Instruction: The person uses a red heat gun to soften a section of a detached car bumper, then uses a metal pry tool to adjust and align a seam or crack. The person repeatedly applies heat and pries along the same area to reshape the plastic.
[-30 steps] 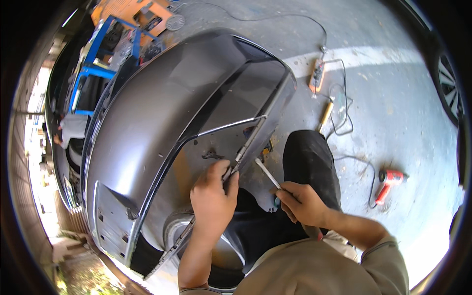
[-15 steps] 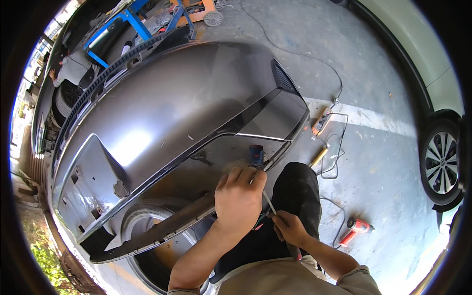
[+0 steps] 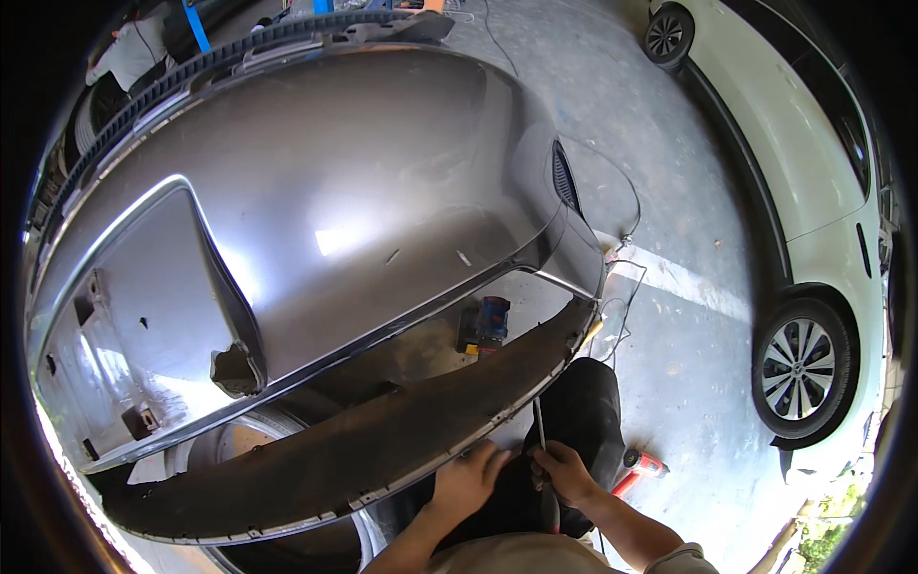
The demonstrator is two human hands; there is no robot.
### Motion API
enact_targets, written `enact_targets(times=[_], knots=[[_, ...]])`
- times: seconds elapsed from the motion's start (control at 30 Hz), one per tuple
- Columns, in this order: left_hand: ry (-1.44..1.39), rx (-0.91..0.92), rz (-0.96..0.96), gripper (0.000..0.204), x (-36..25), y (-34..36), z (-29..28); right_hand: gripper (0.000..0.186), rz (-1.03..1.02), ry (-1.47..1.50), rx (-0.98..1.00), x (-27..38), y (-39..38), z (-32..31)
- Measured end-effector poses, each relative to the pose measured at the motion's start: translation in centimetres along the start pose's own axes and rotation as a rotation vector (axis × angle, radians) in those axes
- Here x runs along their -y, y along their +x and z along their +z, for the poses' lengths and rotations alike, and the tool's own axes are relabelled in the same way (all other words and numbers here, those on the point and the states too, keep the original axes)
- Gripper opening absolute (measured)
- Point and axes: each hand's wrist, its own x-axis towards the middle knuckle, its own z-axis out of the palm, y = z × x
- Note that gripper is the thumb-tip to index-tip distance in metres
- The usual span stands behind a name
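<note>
A large dark grey car bumper (image 3: pixel 354 153) lies in front of me, its long blackish lower lip (image 3: pixel 382 430) curving close to my knees. My right hand (image 3: pixel 566 475) is closed around the slim metal shaft of a screwdriver (image 3: pixel 538 421). The tool's dark handle with red on it hangs below that hand, and its tip points up toward the lip's edge. Just under that edge, my left hand (image 3: pixel 466 483) is slightly blurred, with fingers apart and nothing visible in them. It is apart from the screwdriver.
Through the bumper's opening shows a blue-and-black power tool (image 3: pixel 493 320) on the floor. A tyre (image 3: pixel 287 550) lies under the bumper. To my right are a red heat gun (image 3: pixel 645 466), a cable (image 3: pixel 631 316) and a white car (image 3: pixel 803 182). Another person (image 3: pixel 134 53) works at far left.
My left hand has dropped from above the bumper's edge and its closed fingers have opened. My view has shifted; more of the dark lower lip shows. The screwdriver stays in my right hand.
</note>
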Motion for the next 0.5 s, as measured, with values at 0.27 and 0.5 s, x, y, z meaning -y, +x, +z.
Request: enact_targets(times=[0.27, 0.5], knots=[[0.390, 0.089, 0.344, 0.025, 7.5, -3.1, 2.9, 0.018, 0.017, -0.064, -0.044, -2.1, -0.8, 0.6], [0.773, -0.004, 0.443, 0.031, 7.6, -2.3, 1.7, 0.028, 0.057, -0.412, -0.151, -3.5, -2.2, 2.7]])
